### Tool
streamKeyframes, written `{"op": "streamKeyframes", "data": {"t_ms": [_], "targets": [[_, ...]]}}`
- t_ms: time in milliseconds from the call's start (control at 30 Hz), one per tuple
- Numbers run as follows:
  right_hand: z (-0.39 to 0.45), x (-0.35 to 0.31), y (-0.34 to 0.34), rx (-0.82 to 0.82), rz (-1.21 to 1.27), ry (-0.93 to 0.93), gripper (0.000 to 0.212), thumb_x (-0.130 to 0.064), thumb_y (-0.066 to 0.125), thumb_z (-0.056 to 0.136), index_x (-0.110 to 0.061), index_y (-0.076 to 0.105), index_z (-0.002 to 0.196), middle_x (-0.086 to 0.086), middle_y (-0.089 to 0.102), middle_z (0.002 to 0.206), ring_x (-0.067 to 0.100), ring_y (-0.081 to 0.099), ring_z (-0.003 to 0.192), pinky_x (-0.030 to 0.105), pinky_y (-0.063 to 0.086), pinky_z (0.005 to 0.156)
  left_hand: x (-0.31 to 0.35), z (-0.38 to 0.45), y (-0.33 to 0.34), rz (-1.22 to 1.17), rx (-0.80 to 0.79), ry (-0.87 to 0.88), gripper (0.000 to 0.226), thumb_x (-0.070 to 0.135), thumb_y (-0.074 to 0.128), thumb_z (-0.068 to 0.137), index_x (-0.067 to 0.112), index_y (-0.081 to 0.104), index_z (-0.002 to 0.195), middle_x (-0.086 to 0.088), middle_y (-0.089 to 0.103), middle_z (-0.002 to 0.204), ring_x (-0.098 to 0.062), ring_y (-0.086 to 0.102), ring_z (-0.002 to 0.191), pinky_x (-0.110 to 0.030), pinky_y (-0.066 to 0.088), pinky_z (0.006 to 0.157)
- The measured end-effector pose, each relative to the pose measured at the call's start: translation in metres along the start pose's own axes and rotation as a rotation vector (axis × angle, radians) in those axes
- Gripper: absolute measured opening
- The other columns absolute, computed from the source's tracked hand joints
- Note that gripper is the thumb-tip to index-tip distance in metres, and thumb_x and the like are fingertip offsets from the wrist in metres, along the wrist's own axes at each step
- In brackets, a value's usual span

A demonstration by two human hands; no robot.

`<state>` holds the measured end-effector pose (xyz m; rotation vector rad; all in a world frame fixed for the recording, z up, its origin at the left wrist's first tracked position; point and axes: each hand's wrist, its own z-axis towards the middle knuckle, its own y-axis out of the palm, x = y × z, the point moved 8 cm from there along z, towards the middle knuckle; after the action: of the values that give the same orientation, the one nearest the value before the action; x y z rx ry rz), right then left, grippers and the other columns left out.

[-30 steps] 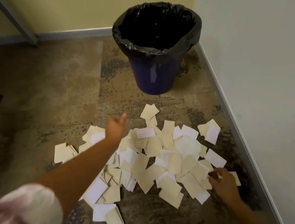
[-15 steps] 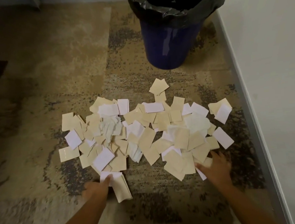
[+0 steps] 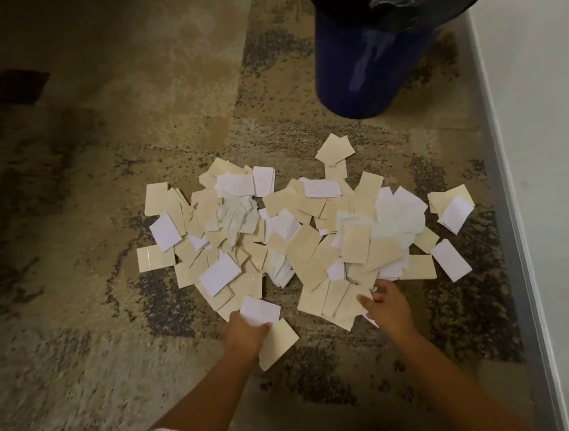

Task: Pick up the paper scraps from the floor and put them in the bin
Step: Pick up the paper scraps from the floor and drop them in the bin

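Cream and white scraps [image 3: 298,234] lay heaped on the mottled carpet [image 3: 114,333], spreading ahead of both hands, and the blue bin [image 3: 366,70] with its black liner [image 3: 429,0] stood beyond them, farther ahead of the right hand [image 3: 389,309] and close to the wall [image 3: 553,157]. The left hand [image 3: 243,334] held a white scrap [image 3: 259,309] at the heap's near edge, thumb curled over it, with a cream scrap [image 3: 277,345] just to its right. The right hand rested on the heap's near edge with fingers spread and loosely bent, touching scraps; whether it gripped any I could not tell.
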<state>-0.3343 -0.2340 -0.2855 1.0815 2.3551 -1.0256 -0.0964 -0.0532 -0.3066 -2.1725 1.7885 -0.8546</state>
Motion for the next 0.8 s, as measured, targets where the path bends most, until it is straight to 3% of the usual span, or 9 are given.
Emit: {"op": "streamKeyframes", "data": {"t_ms": [100,167,233,367,533,600,733,800], "targets": [[0.0,0.006,-0.009,0.01,-0.024,-0.023,0.025,-0.022,0.067,0.085,0.0,0.064,0.097,0.011,0.067,0.082,0.026,0.065,0.083,0.047,0.054,0.083,-0.002,-0.004,0.0,0.033,-0.008,0.078,0.063,0.019,0.069,0.082,0.0,0.037,0.134,-0.019,0.047,0.137,-0.035,0.046,0.127,-0.041,0.044,0.099],[-0.002,0.012,-0.015,0.035,-0.023,-0.025,0.026,-0.028,0.064,0.087,-0.005,0.063,0.075,0.004,0.064,0.066,0.017,0.061,0.066,0.038,0.054,0.072,-0.005,-0.007,-0.002,-0.018,0.001,0.116,0.059,0.019,0.066,0.085,0.002,0.041,0.136,-0.017,0.049,0.137,-0.033,0.047,0.127,-0.039,0.042,0.102],[-0.006,0.019,-0.018,0.065,-0.004,-0.017,0.031,-0.03,0.059,0.09,-0.008,0.058,0.068,0.005,0.062,0.064,0.013,0.057,0.059,0.028,0.048,0.06,-0.008,-0.011,-0.003,-0.1,0.0,0.136,0.047,0.018,0.06,0.09,0.002,0.048,0.132,-0.018,0.055,0.131,-0.034,0.05,0.122,-0.039,0.043,0.101],[-0.013,0.022,-0.024,0.124,0.183,-0.02,0.022,-0.026,0.056,0.092,-0.007,0.057,0.08,0.007,0.061,0.071,0.015,0.058,0.065,0.026,0.049,0.058,0.002,-0.022,0.002,-0.18,-0.096,0.214,0.033,0.015,0.052,0.094,-0.002,0.056,0.123,-0.019,0.061,0.12,-0.032,0.056,0.113,-0.031,0.046,0.09],[-0.019,0.002,-0.029,0.085,0.168,-0.184,0.022,-0.018,0.055,0.092,-0.015,0.052,0.071,0.004,0.059,0.074,0.016,0.057,0.065,0.02,0.051,0.056,0.009,-0.02,0.022,0.491,-0.182,0.322,0.046,0.027,0.052,0.093,0.011,0.045,0.137,-0.012,0.052,0.135,-0.026,0.052,0.122,-0.033,0.043,0.101],[-0.021,-0.002,-0.029,0.093,0.151,-0.217,0.022,-0.018,0.054,0.093,-0.016,0.053,0.071,0.002,0.059,0.074,0.016,0.057,0.067,0.017,0.051,0.054,0.012,-0.02,0.027,0.635,-0.174,0.349,0.05,0.027,0.049,0.094,0.017,0.038,0.141,-0.01,0.044,0.141,-0.026,0.047,0.127,-0.033,0.042,0.105],[-0.024,-0.004,-0.039,0.226,0.171,-0.238,0.019,-0.023,0.052,0.094,-0.009,0.054,0.082,-0.002,0.06,0.078,0.011,0.058,0.072,0.023,0.048,0.06,0.011,-0.022,0.035,0.685,-0.138,0.345,0.051,0.023,0.051,0.092,0.018,0.036,0.141,-0.01,0.04,0.143,-0.026,0.047,0.126,-0.034,0.043,0.104],[-0.025,0.003,-0.048,0.312,0.209,-0.215,0.021,-0.024,0.05,0.095,-0.004,0.054,0.088,0.005,0.06,0.083,0.016,0.058,0.075,0.03,0.052,0.065,0.008,-0.024,0.036,0.636,-0.123,0.342,0.052,0.019,0.049,0.092,0.02,0.034,0.142,-0.009,0.044,0.141,-0.026,0.049,0.125,-0.035,0.045,0.102]]}}
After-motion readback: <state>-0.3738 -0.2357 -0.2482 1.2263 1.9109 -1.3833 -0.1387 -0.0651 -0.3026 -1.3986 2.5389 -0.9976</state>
